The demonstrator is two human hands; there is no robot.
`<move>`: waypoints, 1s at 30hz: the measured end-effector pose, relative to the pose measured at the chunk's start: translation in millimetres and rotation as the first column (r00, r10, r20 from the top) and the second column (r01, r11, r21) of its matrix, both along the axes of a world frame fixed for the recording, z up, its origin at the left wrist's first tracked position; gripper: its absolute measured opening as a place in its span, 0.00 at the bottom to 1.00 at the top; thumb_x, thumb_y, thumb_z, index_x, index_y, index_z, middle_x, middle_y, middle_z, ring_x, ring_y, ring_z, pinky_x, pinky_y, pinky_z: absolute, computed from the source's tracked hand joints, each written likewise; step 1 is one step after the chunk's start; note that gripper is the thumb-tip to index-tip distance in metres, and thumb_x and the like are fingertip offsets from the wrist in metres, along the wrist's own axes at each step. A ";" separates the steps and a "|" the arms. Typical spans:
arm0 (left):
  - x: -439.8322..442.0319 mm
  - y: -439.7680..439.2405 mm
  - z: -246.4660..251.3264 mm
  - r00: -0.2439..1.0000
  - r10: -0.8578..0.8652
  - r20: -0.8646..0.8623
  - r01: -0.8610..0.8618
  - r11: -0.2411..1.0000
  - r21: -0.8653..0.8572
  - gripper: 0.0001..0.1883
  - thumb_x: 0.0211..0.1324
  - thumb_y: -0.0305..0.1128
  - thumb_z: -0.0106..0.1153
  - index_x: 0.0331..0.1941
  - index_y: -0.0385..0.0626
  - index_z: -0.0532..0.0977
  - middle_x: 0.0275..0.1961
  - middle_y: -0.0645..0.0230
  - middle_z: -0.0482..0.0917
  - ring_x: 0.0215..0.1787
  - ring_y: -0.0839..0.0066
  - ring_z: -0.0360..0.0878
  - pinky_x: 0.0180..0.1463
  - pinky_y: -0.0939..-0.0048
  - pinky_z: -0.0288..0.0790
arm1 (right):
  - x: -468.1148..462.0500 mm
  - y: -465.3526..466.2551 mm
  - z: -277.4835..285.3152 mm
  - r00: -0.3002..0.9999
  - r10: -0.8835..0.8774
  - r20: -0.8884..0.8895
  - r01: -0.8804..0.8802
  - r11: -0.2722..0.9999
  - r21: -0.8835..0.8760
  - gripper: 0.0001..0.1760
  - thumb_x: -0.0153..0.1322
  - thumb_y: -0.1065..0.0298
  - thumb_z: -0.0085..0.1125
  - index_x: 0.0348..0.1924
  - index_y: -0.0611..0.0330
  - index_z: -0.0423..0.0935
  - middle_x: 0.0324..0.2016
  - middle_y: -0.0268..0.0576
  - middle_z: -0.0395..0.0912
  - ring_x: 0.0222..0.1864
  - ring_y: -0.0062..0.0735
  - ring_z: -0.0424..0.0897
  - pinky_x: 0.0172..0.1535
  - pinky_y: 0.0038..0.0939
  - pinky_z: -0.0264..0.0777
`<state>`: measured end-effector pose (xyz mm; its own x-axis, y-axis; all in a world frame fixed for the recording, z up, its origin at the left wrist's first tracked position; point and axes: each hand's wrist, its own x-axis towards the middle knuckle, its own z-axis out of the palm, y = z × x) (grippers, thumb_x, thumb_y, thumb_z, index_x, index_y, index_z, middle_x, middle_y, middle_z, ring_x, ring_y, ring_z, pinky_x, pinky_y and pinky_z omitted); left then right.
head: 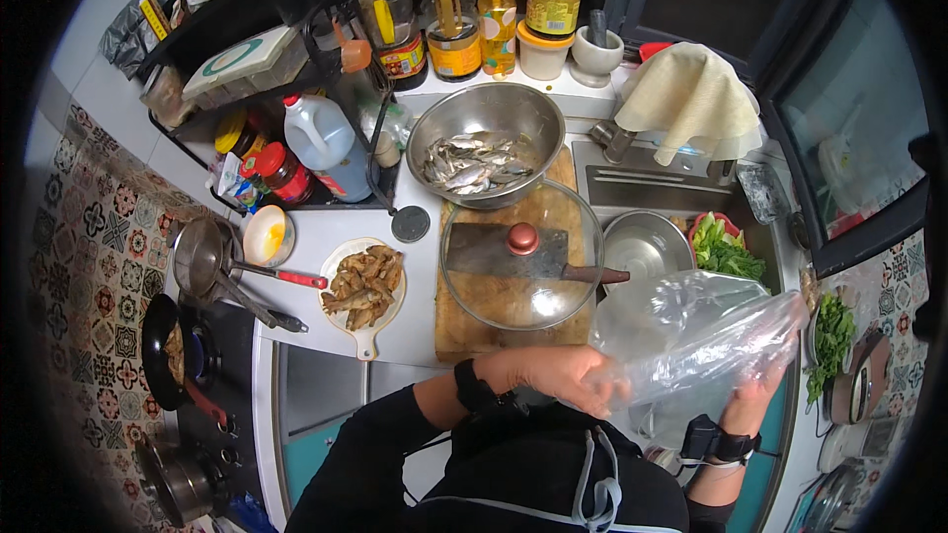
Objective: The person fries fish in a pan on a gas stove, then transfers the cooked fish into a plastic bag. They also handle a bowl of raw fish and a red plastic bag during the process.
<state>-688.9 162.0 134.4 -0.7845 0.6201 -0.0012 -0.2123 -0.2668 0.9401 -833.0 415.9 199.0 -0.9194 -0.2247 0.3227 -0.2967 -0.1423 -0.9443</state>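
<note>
A clear plastic bag [670, 344] stretches between my hands in front of the sink. My left hand [566, 374] pinches its near left edge, fingers curled. Film covers the upper part of my right hand [764, 381], which grips the other end; whether those fingers are inside or behind the bag I cannot tell. Left of the bag, a glass pot lid [474, 303] with a red knob lies over a cleaver [489, 250] on a wooden cutting board [518, 342]. Behind it, a steel bowl [544, 115] holds several small raw fish [474, 163].
Fried fish [363, 285] lie on a white plate [365, 344]. Further left, a wok [159, 377] with food sits over a lit burner. The sink holds a metal basin [644, 244] and leafy greens [729, 255]. Oil bottles [452, 22] line the back ledge.
</note>
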 end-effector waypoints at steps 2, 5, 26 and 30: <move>2.6 -4.6 -6.5 0.989 -0.111 -0.100 0.098 0.987 -0.127 0.17 0.60 0.40 0.57 0.48 0.43 0.70 0.42 0.63 0.77 0.38 0.78 0.75 0.41 0.76 0.70 | -12.9 -8.0 -11.2 0.898 0.121 0.423 0.103 0.877 -0.469 0.29 0.73 0.66 0.43 0.67 0.59 0.53 0.61 0.44 0.61 0.58 0.29 0.65 0.59 0.30 0.62; 15.6 -28.3 -11.2 0.936 0.323 0.141 -0.328 0.650 0.686 0.14 0.64 0.39 0.50 0.47 0.43 0.72 0.45 0.63 0.77 0.43 0.72 0.76 0.49 0.68 0.71 | -16.0 -6.0 -29.7 0.602 0.744 0.290 -0.232 0.511 -0.828 0.28 0.74 0.66 0.42 0.67 0.59 0.53 0.57 0.47 0.67 0.41 0.26 0.75 0.37 0.21 0.72; 93.9 -131.4 -44.9 0.549 0.590 0.592 -0.718 -0.030 0.695 0.23 0.65 0.40 0.42 0.63 0.52 0.60 0.32 0.71 0.73 0.26 0.77 0.70 0.28 0.72 0.67 | 54.6 -120.5 -81.0 0.345 0.491 0.800 -0.549 0.797 -0.253 0.19 0.71 0.65 0.52 0.55 0.57 0.69 0.42 0.48 0.78 0.38 0.32 0.79 0.39 0.28 0.75; 113.3 -134.8 -51.3 0.295 0.606 0.738 -0.945 0.072 0.319 0.23 0.66 0.46 0.43 0.61 0.52 0.64 0.25 0.76 0.68 0.16 0.84 0.61 0.21 0.81 0.56 | 13.0 -137.5 -61.9 0.737 0.166 0.655 -0.417 0.875 0.247 0.14 0.74 0.62 0.49 0.47 0.60 0.74 0.33 0.36 0.79 0.27 0.20 0.72 0.32 0.20 0.66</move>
<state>-575.6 27.2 83.0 -0.8180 -0.4298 -0.3823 0.3209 -0.8925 0.3169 -819.9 278.5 137.1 -0.7558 -0.4959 -0.4276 0.3433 0.2559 -0.9037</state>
